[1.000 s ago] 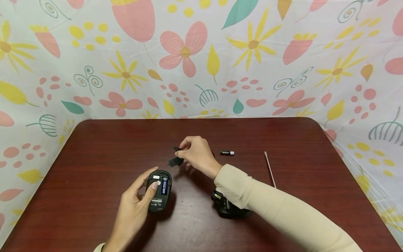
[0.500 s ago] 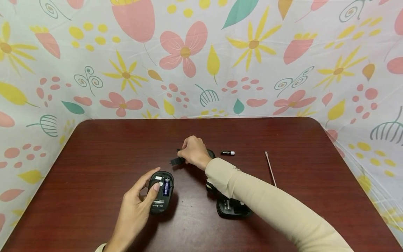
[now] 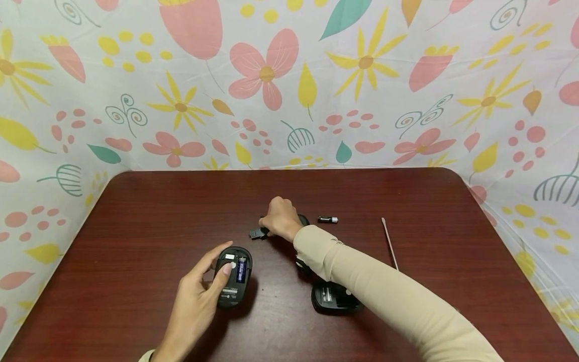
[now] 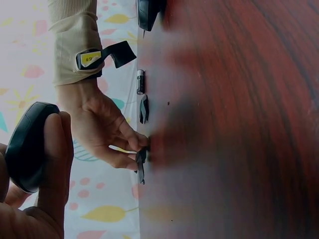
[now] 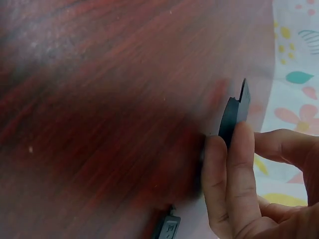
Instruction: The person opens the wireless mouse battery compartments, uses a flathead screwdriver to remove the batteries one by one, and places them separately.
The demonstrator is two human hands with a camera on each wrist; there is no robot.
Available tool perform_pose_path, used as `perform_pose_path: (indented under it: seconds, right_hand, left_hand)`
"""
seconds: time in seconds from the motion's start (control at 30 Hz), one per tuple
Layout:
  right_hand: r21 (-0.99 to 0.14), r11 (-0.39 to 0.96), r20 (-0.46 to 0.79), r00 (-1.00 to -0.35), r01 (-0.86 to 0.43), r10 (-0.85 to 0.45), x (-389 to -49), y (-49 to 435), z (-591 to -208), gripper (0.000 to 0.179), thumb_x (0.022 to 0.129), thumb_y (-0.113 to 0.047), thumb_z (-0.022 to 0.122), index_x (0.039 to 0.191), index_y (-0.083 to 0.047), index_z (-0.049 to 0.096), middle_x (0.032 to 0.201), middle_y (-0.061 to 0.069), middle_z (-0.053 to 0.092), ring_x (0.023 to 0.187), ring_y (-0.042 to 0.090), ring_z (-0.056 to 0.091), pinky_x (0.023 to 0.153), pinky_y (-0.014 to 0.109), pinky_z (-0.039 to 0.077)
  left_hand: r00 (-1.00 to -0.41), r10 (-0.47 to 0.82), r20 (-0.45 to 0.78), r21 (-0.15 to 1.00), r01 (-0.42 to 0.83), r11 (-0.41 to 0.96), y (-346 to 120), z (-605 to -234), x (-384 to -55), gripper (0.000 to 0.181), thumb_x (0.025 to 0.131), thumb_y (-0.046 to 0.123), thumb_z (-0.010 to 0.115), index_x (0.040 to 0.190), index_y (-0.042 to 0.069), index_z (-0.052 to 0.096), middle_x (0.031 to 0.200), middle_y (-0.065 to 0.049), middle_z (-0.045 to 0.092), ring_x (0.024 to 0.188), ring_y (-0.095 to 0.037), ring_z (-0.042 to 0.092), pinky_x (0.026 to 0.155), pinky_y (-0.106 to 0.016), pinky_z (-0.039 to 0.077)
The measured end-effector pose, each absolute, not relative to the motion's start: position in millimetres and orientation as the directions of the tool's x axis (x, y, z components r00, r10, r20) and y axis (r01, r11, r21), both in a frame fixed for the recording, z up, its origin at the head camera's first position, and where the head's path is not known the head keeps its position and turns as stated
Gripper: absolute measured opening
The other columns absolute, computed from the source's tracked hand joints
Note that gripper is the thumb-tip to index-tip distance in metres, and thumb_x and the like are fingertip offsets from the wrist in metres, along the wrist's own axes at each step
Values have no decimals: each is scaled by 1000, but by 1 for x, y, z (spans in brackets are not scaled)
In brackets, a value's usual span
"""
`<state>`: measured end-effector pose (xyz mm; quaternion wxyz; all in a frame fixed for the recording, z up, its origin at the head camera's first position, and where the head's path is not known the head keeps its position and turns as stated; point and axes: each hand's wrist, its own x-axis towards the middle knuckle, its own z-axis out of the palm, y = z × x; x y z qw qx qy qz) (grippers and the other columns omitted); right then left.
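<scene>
My left hand [image 3: 196, 289] grips a black computer mouse [image 3: 232, 295], underside up, thumb across its base. Its battery bay is uncovered and holds a dark blue battery [image 3: 242, 269]. Farther back, my right hand [image 3: 281, 219] pinches a black battery cover [image 3: 258, 233] low over the table. In the left wrist view this cover [image 4: 141, 165] hangs from the fingertips at table level. The right wrist view shows the cover [image 5: 230, 119] between thumb and fingers, partly hidden by them. Another black cover [image 3: 304, 220] lies just beyond the right wrist.
A second black mouse [image 3: 332, 301] lies underside up, partly hidden under the right forearm. A loose battery [image 3: 327, 219] and a thin pale stick [image 3: 390, 244] are to the right. A patterned cloth [image 3: 289, 125] rises behind the brown table [image 3: 158, 211].
My right hand has lowered the cover toward the table, its fingers now turned down. My left hand has shifted slightly right with the mouse. More of the second mouse shows.
</scene>
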<state>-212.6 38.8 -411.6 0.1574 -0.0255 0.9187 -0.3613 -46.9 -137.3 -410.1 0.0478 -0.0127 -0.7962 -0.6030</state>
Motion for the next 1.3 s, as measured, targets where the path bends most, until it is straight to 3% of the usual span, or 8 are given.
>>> perform_pose_path:
  seconds: [0.1,0.3,0.53,0.73,0.87,1.3]
  right_hand:
    - [-676,733,-277,-948,76,-157,-214,40,-412,53,96,-11,74,51,-15,47,54,11,64,60,24,75,74,38,66]
    - [-694,713,-295,-943,100,-155,-217,42,-413,49,97,-7,71,52,-11,52,50,8,56,60,28,75,56,32,63]
    - [-693,716,-302,-936,84,-182,-217,45,-408,42,96,-10,73,59,-9,56,54,7,56,59,27,75,58,33,65]
    - [-646,763,-251,-942,-7,-221,-206,49,-394,15,94,-19,78,86,-11,69,77,7,72,49,17,65,53,34,56]
    - [-627,777,-222,-943,-58,-249,-195,54,-381,12,93,-22,80,97,-13,73,90,3,73,54,15,64,56,33,50]
    - [-640,751,-102,-950,-165,-296,-163,107,-359,15,88,-18,81,98,-10,74,81,0,69,74,14,61,69,29,50]
  left_hand:
    - [-994,-36,102,959,89,270,-137,-411,-47,37,106,12,63,141,21,64,100,-16,62,59,-8,71,56,-31,64]
    - [-994,-38,106,959,92,269,-136,-411,-47,37,105,12,63,141,21,64,99,-16,62,59,-8,70,57,-32,64]
    - [-995,-39,95,959,81,272,-136,-411,-47,36,106,13,63,141,22,64,99,-15,62,60,-9,71,57,-32,64]
    - [-996,-37,84,959,71,276,-136,-411,-48,36,106,14,62,141,22,63,99,-14,62,62,-10,72,59,-32,65]
    - [-997,-32,68,961,57,270,-136,-411,-48,36,106,13,62,141,22,63,101,-13,62,63,-12,72,60,-33,65]
    - [-998,-5,57,973,55,226,-139,-410,-50,35,107,14,60,141,21,62,106,-12,65,68,-14,72,61,-36,66]
